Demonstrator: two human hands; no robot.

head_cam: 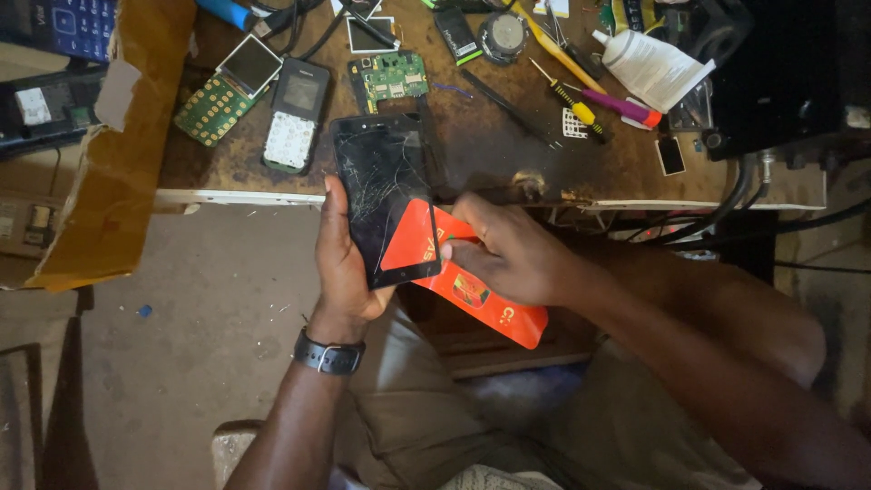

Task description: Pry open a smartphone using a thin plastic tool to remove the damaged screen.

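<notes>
My left hand [343,263] grips a black smartphone [379,186] with a badly cracked screen, held upright over my lap near the bench edge. My right hand [510,254] pinches an orange plastic card [481,295], whose corner lies slid across the lower right part of the phone's glass. A dark watch sits on my left wrist [328,356].
The worn wooden bench [481,150] carries a keypad phone [292,113], a green keypad board [218,104], a green circuit board [390,77], screwdrivers [567,95], a white glue bottle [649,68] and a black box with cables [785,82]. A cardboard flap [118,154] hangs at the left.
</notes>
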